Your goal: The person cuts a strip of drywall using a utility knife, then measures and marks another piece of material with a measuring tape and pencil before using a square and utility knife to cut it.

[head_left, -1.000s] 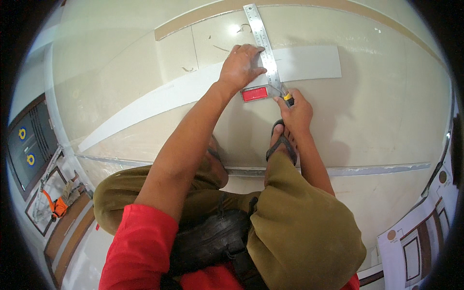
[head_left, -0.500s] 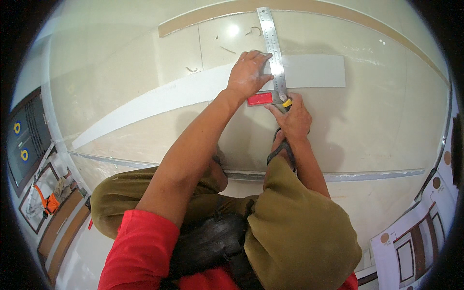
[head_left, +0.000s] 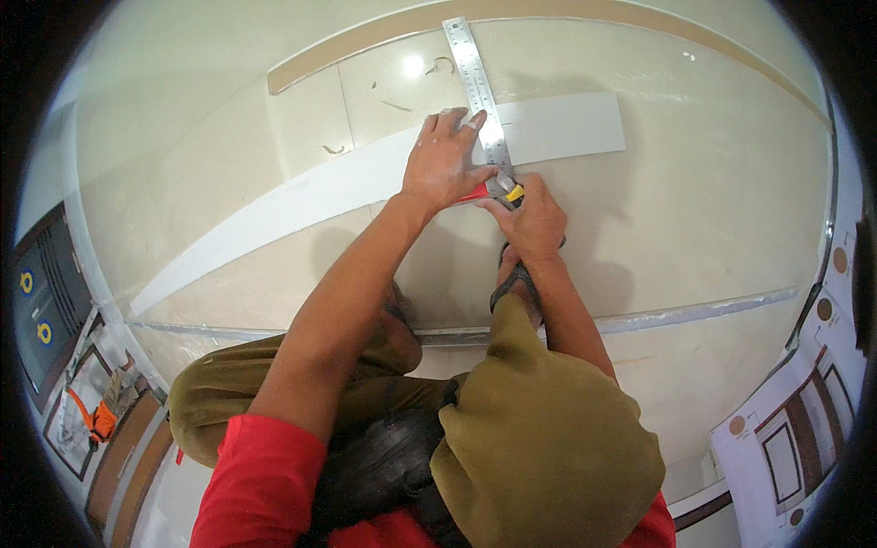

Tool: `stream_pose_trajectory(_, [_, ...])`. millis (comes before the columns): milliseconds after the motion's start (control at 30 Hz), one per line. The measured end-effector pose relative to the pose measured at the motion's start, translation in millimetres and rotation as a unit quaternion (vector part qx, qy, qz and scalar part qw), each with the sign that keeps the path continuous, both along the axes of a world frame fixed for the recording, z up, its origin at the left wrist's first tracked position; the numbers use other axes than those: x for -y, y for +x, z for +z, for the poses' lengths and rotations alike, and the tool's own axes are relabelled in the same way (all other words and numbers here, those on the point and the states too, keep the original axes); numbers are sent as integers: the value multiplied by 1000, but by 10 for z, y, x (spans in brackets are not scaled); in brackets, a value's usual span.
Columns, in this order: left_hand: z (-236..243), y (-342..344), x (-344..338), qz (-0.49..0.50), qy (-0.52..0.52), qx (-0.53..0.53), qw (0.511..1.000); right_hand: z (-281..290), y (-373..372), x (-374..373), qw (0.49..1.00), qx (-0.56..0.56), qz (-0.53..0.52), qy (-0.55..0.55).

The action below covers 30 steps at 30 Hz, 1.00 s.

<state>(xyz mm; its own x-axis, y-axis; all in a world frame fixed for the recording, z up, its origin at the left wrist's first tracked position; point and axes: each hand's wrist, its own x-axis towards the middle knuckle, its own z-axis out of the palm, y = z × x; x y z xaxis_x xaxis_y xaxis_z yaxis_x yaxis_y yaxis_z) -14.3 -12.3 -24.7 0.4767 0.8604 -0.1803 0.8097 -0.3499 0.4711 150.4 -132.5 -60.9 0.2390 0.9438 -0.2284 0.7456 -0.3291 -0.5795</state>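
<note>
A long white strip of board point(head_left: 566, 126), tapering toward the left, lies across the smooth pale surface. Over its right part runs the steel blade of a try square point(head_left: 473, 87) with a red stock. My left hand point(head_left: 438, 169) holds the square down, fingertips along the blade's left edge and thumb by the stock, which it partly covers. Closed in my right hand point(head_left: 537, 219) is a utility knife point(head_left: 514, 193) with a yellow part showing. Its tip is at the near end of the blade; most of its body is hidden by my fingers.
A long brown-faced strip point(head_left: 365, 46) curves along the far side. Several thin offcuts point(head_left: 396, 106) lie beyond the white strip. My sandalled foot point(head_left: 516, 279) is just below my right hand. Printed sheets point(head_left: 776, 447) are at the right, an orange object point(head_left: 100, 422) at the left.
My left hand has slid down the square toward its stock, now covering more of the red. The knife stays near the blade's near end. The whole view has shifted slightly.
</note>
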Motion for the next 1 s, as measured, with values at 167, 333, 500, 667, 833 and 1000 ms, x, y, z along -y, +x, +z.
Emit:
stream_pose_trajectory(167, [-55,68,44,13,17,-9,1000,-67,2,11,1000,10,10,6])
stream_pose_trajectory(333, [-2,100,36,11,0,-12,1000,-95,22,37,999,-8,8,42])
stream_pose_trajectory(500, [14,95,20,6,-3,-48,999,-57,31,26,998,-44,-9,37])
stream_pose_trajectory(667, [-10,108,30,-18,24,-44,999,-118,68,58,994,-72,-17,76])
stream_pose_trajectory(833, [-12,95,31,-25,21,-50,998,-73,71,53,994,-84,-11,63])
stream_pose_trajectory(1000, [-34,68,22,-28,24,-44,998,-40,68,26,995,-68,-9,68])
